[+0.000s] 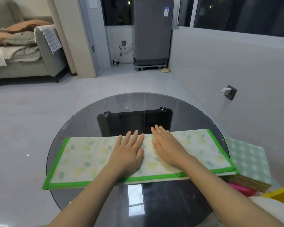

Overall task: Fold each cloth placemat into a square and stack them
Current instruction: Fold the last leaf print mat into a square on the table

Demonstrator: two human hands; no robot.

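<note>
Pressing flat: left hand (129, 152), right hand (166, 145) side by side, fingers straight, palms down on folded placemat (82, 158).

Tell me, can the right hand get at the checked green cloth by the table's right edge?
Probably yes. The right hand lies flat on the leaf-print placemat, and nothing stands between it and the checked cloth.

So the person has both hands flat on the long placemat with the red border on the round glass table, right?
Not quite: the border is green, not red. The head view shows the left hand and the right hand lying flat, side by side, on the long leaf-print placemat, which lies across the round glass table.
</note>
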